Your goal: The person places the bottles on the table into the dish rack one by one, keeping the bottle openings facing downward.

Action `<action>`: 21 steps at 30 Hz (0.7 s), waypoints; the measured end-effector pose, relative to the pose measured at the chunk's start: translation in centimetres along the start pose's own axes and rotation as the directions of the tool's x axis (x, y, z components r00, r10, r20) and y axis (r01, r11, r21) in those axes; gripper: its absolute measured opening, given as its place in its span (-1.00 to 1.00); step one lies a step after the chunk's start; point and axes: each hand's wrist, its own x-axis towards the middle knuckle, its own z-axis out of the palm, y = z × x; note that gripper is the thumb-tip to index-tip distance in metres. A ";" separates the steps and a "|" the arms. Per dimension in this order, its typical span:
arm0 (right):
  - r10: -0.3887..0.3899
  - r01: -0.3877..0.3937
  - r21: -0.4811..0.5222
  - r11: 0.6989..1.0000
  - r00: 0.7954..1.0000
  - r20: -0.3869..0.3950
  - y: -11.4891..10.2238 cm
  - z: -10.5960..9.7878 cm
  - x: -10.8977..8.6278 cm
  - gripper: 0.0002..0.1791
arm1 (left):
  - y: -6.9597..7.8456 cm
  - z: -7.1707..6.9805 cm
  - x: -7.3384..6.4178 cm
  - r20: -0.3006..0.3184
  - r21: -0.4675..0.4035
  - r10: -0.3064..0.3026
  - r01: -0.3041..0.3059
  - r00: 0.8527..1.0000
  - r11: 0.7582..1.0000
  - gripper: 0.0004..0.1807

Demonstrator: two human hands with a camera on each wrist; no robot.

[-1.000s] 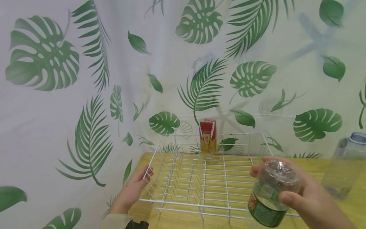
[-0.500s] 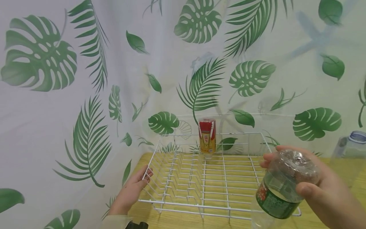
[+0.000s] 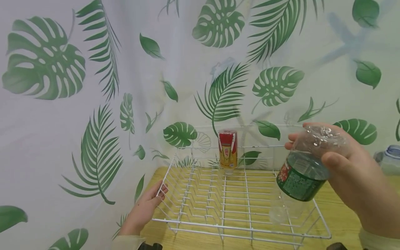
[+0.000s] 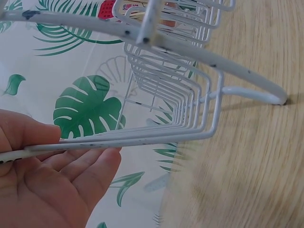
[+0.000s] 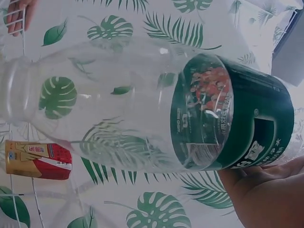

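My right hand grips a clear plastic bottle with a green label near its base. The bottle is upside down and tilted, its neck pointing down over the right part of a white wire dish rack. In the right wrist view the bottle lies across the picture, and no contents show in its clear part. My left hand holds the rack's left side. In the left wrist view the thumb lies above the side wire and the fingers below it. Part of the right fingers is hidden behind the bottle.
A red and gold labelled container stands at the back of the rack, a clear neck-like part at its lower end. Another clear bottle is at the right edge. A leaf-patterned curtain hangs behind the wooden table.
My right hand has moved up and slightly right with the bottle, and the bottle's neck now hangs over the rack's right part. The left hand stays on the rack.
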 end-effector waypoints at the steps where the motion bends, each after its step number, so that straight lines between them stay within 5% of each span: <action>1: 0.015 -0.015 -0.017 1.000 1.000 -0.002 -0.3 0.2 0.5 -0.35 | 0.1 0.0 0.0 0.001 0.000 0.003 -0.003 1.000 1.000 -0.35; 5: 0.004 -0.002 -0.060 0.998 0.999 0.032 -0.3 0.4 3.0 -0.47 | 0.3 0.1 0.0 0.009 -0.018 0.001 -0.001 1.000 1.000 -0.34; 8: 0.035 -0.032 -0.181 0.983 0.999 0.013 0.3 0.7 4.9 -0.49 | 0.3 0.2 -0.1 0.012 -0.025 -0.001 0.001 1.000 1.000 -0.34; 13: 0.174 -0.203 -0.408 0.890 0.979 -0.106 2.2 0.5 8.2 -0.30 | 0.2 0.1 -0.1 0.013 -0.012 -0.002 0.002 1.000 1.000 -0.35; 21: 0.277 -0.325 -0.404 0.855 0.945 -0.173 6.9 -2.1 12.1 -0.13 | 0.2 0.0 0.3 0.010 -0.026 0.029 -0.028 1.000 0.999 -0.35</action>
